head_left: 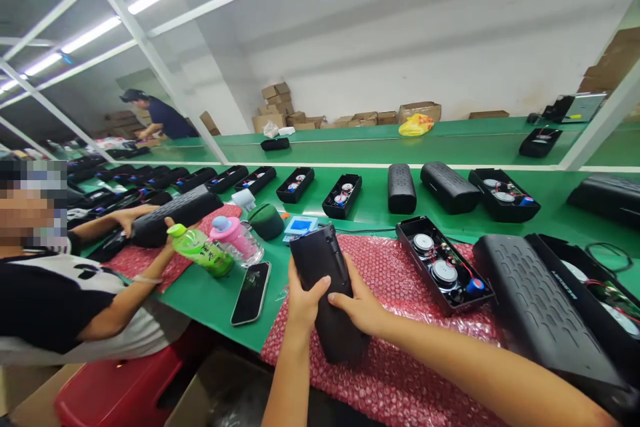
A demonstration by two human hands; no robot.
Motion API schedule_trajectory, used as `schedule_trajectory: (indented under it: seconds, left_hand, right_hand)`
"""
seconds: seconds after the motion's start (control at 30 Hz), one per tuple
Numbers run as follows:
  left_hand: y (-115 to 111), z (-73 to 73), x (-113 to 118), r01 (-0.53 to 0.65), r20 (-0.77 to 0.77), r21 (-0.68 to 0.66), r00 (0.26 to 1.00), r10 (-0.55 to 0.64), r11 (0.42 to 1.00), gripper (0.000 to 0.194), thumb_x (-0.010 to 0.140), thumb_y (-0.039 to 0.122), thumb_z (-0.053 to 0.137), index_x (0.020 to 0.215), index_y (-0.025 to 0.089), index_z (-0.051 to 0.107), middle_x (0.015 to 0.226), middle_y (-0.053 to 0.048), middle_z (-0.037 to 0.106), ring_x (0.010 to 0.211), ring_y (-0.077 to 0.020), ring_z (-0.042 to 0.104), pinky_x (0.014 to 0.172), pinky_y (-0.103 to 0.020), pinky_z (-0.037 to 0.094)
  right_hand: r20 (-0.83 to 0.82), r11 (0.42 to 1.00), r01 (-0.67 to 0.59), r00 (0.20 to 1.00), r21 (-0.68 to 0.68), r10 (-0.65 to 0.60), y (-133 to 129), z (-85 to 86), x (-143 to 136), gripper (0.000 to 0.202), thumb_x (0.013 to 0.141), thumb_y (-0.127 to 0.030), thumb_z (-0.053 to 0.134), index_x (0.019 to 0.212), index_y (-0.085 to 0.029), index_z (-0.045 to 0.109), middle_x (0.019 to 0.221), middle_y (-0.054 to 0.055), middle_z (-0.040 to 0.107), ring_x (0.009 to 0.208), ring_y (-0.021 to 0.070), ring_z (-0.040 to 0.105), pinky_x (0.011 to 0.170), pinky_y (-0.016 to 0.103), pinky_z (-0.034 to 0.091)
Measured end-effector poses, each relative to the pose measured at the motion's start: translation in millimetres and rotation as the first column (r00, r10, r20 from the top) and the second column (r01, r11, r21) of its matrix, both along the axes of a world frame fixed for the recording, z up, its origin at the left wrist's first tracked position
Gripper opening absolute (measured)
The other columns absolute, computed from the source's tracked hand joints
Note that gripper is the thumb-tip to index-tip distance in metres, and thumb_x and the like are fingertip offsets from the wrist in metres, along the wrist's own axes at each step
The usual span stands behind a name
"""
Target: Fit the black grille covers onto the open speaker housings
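Note:
Both my hands hold a black speaker housing (320, 259), tilted over pink bubble wrap (373, 263). My left hand (303, 297) wraps its left side, and my right hand (361, 301) grips the right side. The thumbs of both press on the face toward me; the fingers behind it are partly hidden. To the right, an opened speaker half (434, 280) lies on the wrap, showing two round drivers, red wires and a blue-wrapped part. Farther right is a black cover with a scale-like pattern (543, 300), beside another opened half (583, 280).
Left of the wrap are a phone (251, 293), a green bottle (200, 250), a pink bottle (237, 240) and a small blue-screened device (301, 227). Several speaker halves (343, 195) line the green bench. A co-worker (75, 293) sits at left, holding a speaker (175, 213).

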State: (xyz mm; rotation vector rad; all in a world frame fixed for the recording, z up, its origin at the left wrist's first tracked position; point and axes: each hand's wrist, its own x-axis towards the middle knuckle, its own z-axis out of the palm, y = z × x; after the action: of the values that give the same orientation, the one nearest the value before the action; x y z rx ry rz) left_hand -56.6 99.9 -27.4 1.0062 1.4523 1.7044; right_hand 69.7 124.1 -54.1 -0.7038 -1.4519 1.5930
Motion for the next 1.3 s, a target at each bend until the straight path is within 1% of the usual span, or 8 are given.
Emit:
schedule_trajectory:
  seconds: [0.13,0.27,0.43,0.53,0.8,0.93,1.07,1.3]
  left_hand:
    - [-5.8,-4.7,-0.8,0.025,0.004,0.010,1.000,-0.025,1.000,0.092,0.064,0.035,0.075,0.142,0.020,0.029,0.139,-0.012,0.048,0.124,-0.0307,0.050,0.105,-0.041,0.042]
    - [-10.8,-9.8,-0.9,0.054,0.007,0.030,0.999,-0.054,0.998,0.096,0.062,0.038,0.078,0.142,0.020,0.028,0.137,-0.013,0.049,0.120,-0.0309,0.054,0.101,-0.040,0.046]
    - [-16.3,-11.5,3.0,-0.013,-0.043,0.050,0.999,0.015,0.999,0.091,0.064,0.041,0.077,0.141,0.023,0.031,0.137,-0.012,0.048,0.124,-0.0322,0.049,0.107,-0.047,0.038]
    - [-18.7,-10.8,6.6,-0.063,-0.040,0.045,0.997,0.065,0.997,0.089,0.066,0.041,0.075,0.141,0.024,0.031,0.137,-0.012,0.047,0.125,-0.0335,0.047,0.109,-0.051,0.033]
    - [-23.7,-9.2,9.2,-0.078,0.006,0.014,0.997,0.078,0.997,0.095,0.065,0.043,0.076,0.142,0.023,0.026,0.141,-0.014,0.044,0.125,-0.0320,0.049,0.105,-0.044,0.041]
    - [-27.0,-10.0,11.6,-0.089,0.047,0.023,0.995,0.087,0.996,0.099,0.063,0.042,0.077,0.142,0.020,0.023,0.143,-0.016,0.041,0.125,-0.0322,0.048,0.103,-0.043,0.043]
    - [-29.7,-11.5,15.4,-0.101,0.013,0.048,0.995,0.101,0.994,0.092,0.066,0.040,0.075,0.141,0.021,0.025,0.141,-0.015,0.043,0.125,-0.0313,0.049,0.104,-0.043,0.042]
    - [-33.9,-9.9,22.5,-0.152,-0.012,0.092,0.988,0.154,0.984,0.093,0.063,0.039,0.074,0.141,0.019,0.027,0.134,-0.014,0.049,0.122,-0.0308,0.051,0.103,-0.043,0.043]
  right_hand:
    - [0.004,0.998,0.050,0.999,0.030,-0.050,-11.7,-4.8,-2.2,0.089,0.073,-0.023,0.061,0.150,-0.028,0.017,0.151,0.002,0.030,0.140,0.0239,0.026,0.117,0.043,0.022]
    - [0.027,0.995,0.081,0.996,0.057,-0.083,-20.7,-11.8,0.6,0.089,0.075,-0.024,0.060,0.151,-0.029,0.012,0.155,0.002,0.021,0.143,0.0229,0.018,0.119,0.043,0.014]
    - [0.084,0.992,-0.039,0.996,0.118,0.030,-12.6,-14.2,15.4,0.100,0.068,-0.022,0.067,0.151,-0.022,0.012,0.157,0.006,0.014,0.145,0.0254,0.008,0.119,0.047,0.004]
    - [0.090,0.983,-0.122,0.990,0.138,0.111,-7.3,-13.7,19.9,0.106,0.063,-0.018,0.068,0.151,-0.022,0.011,0.157,0.006,0.014,0.145,0.0267,0.008,0.118,0.049,0.008]
    - [-0.142,0.996,-0.083,0.987,-0.034,0.078,-12.3,-21.2,9.6,0.096,0.060,-0.017,0.065,0.147,-0.032,0.028,0.150,0.001,0.032,0.139,0.0272,0.029,0.112,0.046,0.030]
    - [-0.186,0.996,-0.074,0.980,-0.042,0.065,-10.9,-27.0,9.2,0.094,0.058,-0.018,0.068,0.145,-0.032,0.032,0.149,0.003,0.032,0.137,0.0286,0.031,0.111,0.047,0.031]
    - [-0.205,0.995,-0.093,0.975,-0.028,0.085,-9.3,-27.6,10.1,0.095,0.057,-0.018,0.068,0.144,-0.032,0.033,0.147,0.003,0.034,0.135,0.0263,0.033,0.112,0.043,0.031]
    - [-0.188,0.997,-0.069,0.980,0.024,0.073,-10.7,-24.7,13.1,0.090,0.056,-0.018,0.066,0.141,-0.030,0.038,0.145,0.003,0.035,0.135,0.0266,0.032,0.115,0.044,0.023]
